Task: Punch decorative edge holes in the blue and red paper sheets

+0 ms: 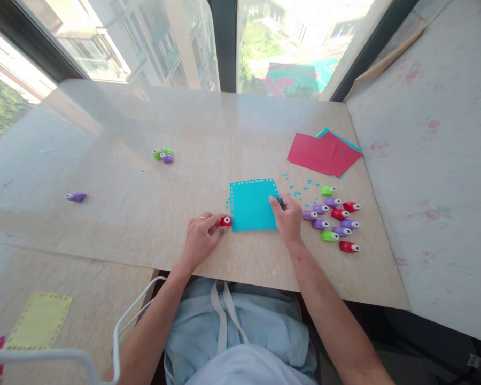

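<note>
A square of turquoise paper [251, 205] with punched holes along its edges lies flat on the beige table [144, 203]. My left hand [202, 235] is closed round a small red hole punch [225, 220] pressed at the sheet's lower left corner. My right hand [287, 214] is curled at the sheet's right edge, pinching a small dark object I cannot make out. Turquoise paper bits [299, 187] are scattered just beyond it.
A cluster of several red, purple and green punches [336, 219] sits right of my right hand. Red sheets [323, 154] lie at the far right. Two punches [163, 155] and a purple one [77, 197] sit to the left. A punched yellow sheet [40, 321] lies on the lower left surface.
</note>
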`<state>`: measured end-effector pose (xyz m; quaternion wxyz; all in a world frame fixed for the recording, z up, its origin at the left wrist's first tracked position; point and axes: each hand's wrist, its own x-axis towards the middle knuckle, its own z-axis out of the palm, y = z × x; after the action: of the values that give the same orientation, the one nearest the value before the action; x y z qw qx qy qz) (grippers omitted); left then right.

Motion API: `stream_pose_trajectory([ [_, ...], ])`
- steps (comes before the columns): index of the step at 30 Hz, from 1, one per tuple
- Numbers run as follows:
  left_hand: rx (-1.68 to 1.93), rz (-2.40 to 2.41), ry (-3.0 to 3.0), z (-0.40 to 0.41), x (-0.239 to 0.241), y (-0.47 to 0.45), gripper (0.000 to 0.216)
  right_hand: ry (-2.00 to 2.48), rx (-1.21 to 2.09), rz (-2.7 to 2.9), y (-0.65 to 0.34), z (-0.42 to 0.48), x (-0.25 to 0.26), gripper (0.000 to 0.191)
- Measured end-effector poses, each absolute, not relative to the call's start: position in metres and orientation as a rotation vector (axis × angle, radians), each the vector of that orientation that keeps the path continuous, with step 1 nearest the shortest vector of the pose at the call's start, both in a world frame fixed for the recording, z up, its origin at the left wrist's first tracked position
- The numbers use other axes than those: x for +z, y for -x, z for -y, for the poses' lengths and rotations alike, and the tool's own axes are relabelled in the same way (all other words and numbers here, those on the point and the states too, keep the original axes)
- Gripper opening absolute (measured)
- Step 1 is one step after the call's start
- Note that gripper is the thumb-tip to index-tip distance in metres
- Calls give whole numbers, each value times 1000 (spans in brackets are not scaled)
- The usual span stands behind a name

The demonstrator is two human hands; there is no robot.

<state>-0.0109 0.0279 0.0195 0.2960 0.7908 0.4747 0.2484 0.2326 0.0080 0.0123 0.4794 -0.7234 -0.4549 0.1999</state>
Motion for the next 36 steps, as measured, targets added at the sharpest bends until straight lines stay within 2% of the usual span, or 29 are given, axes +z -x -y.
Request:
stream_pose_trajectory([
  [36, 666, -1214, -2021, -32, 16, 16, 22, 1741, 488, 1096, -234, -8, 11, 32],
])
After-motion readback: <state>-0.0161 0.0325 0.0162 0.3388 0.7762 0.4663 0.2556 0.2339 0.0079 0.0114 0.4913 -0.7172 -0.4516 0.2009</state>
